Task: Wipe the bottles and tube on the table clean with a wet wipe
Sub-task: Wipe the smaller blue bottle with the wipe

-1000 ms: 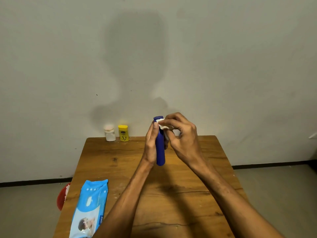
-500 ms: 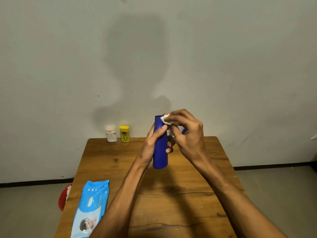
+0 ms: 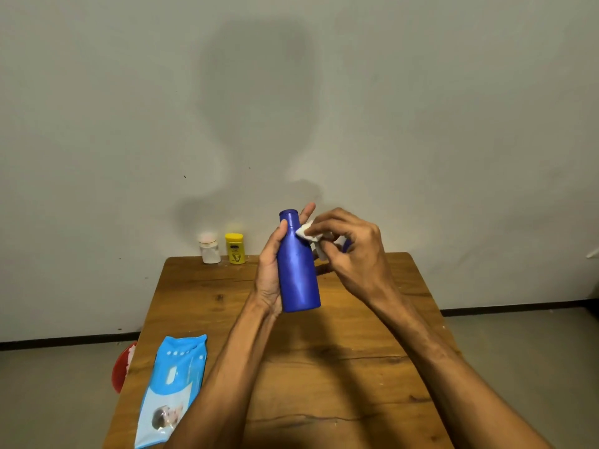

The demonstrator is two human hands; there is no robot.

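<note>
- Centre of the frame, above the worktop (image 3: pixel 372 335): the blue bottle (image 3: pixel 299 273) is held upright in the air, long axis near vertical, neck pointing up and tilted slightly left.
- The left hand (image 3: pixel 270 273) is closed around the bottle's left side and back.
- The right hand (image 3: pixel 353 251) pinches a wet wipe (image 3: pixel 306 231) against the right side of the neck; this hand is nearer the unwiped shoulder, probably its next stroke.
- Upper left of the worktop, a white bottle (image 3: pixel 210 249) and yellow bottle (image 3: pixel 235 248) wait.
</note>
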